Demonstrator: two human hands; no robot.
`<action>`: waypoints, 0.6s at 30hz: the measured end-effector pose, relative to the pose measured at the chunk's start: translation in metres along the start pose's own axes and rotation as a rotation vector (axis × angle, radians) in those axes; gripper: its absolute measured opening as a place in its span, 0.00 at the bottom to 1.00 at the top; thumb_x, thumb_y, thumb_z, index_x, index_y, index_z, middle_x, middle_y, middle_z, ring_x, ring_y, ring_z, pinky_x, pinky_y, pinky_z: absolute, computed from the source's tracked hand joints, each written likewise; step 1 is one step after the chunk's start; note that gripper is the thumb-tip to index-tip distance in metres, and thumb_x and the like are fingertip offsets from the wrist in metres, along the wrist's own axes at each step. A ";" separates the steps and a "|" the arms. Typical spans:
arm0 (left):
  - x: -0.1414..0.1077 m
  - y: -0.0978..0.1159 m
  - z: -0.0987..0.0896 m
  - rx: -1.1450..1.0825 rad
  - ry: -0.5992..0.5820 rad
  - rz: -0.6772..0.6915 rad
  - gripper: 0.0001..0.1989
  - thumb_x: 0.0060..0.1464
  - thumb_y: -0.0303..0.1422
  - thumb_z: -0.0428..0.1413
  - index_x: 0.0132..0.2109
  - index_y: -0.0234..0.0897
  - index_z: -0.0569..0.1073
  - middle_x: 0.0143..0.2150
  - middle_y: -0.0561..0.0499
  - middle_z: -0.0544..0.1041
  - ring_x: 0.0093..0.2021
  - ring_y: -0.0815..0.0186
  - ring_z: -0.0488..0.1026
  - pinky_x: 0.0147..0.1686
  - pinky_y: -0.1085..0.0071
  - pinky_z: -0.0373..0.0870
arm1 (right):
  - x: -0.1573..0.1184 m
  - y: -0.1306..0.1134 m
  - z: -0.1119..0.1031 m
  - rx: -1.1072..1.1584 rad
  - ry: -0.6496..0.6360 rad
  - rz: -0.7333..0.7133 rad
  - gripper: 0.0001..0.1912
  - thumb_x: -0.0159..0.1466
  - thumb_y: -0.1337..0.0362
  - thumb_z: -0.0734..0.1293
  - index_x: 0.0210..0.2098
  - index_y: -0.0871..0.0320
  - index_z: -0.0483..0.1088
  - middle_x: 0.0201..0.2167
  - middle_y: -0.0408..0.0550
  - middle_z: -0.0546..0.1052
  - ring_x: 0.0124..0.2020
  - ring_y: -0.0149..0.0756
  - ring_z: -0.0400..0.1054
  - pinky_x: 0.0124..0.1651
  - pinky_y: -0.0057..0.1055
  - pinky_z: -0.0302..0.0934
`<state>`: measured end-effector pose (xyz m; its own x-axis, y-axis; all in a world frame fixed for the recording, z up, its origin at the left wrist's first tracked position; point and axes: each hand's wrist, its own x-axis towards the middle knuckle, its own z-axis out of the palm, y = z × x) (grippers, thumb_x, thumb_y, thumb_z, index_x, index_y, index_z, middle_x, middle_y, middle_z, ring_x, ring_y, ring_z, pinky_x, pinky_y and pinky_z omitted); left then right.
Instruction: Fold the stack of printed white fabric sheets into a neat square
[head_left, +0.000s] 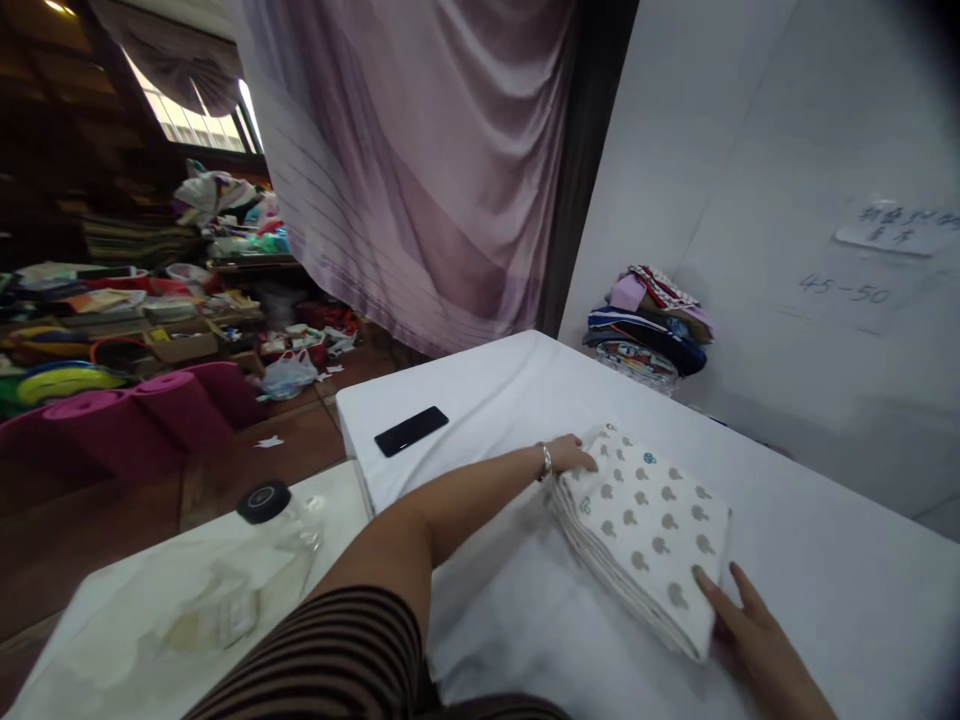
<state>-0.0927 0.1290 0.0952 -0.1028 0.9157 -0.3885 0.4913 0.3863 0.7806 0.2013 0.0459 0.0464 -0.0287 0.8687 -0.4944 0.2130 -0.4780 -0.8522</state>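
Folded cloth (649,530), white with greyish prints and one small blue print, lies on the white-covered surface (810,560) in front of me, its layers showing along the near edge. From my end of the head camera, I have the left hand (574,455) at its left edge, fingers bent over the border; I cannot tell whether they pinch any layers. The right hand (765,640) is at the opposite edge, partly spread: I see the thumb on the top layer and the index finger standing apart from it. Its other fingers are hidden, so I cannot tell how firmly it holds, if at all. A bracelet (546,460) circles my left wrist, and a striped sleeve (352,640) covers the upper arm. I see a dark phone (412,431) lying flat to the left of the cloth, and a stack of folded fabrics (649,325) beyond it, beside the pale wall (720,120)
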 end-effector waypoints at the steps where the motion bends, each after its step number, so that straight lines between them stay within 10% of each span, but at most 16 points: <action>1: 0.002 0.000 -0.010 -0.003 -0.020 0.005 0.40 0.30 0.36 0.64 0.55 0.35 0.65 0.52 0.42 0.71 0.47 0.55 0.71 0.38 0.69 0.69 | -0.005 0.005 0.011 0.031 -0.010 -0.019 0.56 0.47 0.41 0.66 0.64 0.46 0.29 0.41 0.52 0.75 0.40 0.46 0.72 0.40 0.40 0.70; 6: 0.013 -0.013 -0.043 0.000 -0.142 0.028 0.33 0.33 0.36 0.62 0.51 0.37 0.68 0.50 0.44 0.73 0.46 0.56 0.71 0.38 0.69 0.70 | -0.019 0.014 0.036 0.128 -0.134 -0.102 0.55 0.51 0.48 0.67 0.64 0.52 0.28 0.34 0.48 0.75 0.34 0.44 0.73 0.36 0.41 0.69; 11: 0.019 -0.024 -0.046 -0.216 -0.301 -0.042 0.22 0.34 0.45 0.62 0.36 0.36 0.74 0.38 0.46 0.78 0.39 0.58 0.74 0.35 0.69 0.71 | 0.002 -0.017 -0.001 -0.021 0.125 -0.354 0.42 0.52 0.52 0.65 0.62 0.58 0.47 0.31 0.47 0.75 0.28 0.37 0.70 0.25 0.32 0.65; 18: 0.027 -0.026 -0.044 -0.004 -0.151 -0.054 0.24 0.32 0.51 0.61 0.31 0.35 0.75 0.35 0.42 0.78 0.38 0.56 0.74 0.36 0.66 0.70 | 0.066 -0.069 -0.028 -0.328 0.333 -0.565 0.23 0.53 0.56 0.66 0.47 0.58 0.69 0.47 0.53 0.71 0.48 0.44 0.64 0.50 0.38 0.58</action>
<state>-0.1465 0.1486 0.0857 0.0021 0.8665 -0.4992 0.4851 0.4357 0.7582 0.2118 0.1401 0.0771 0.0670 0.9895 0.1280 0.5366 0.0724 -0.8407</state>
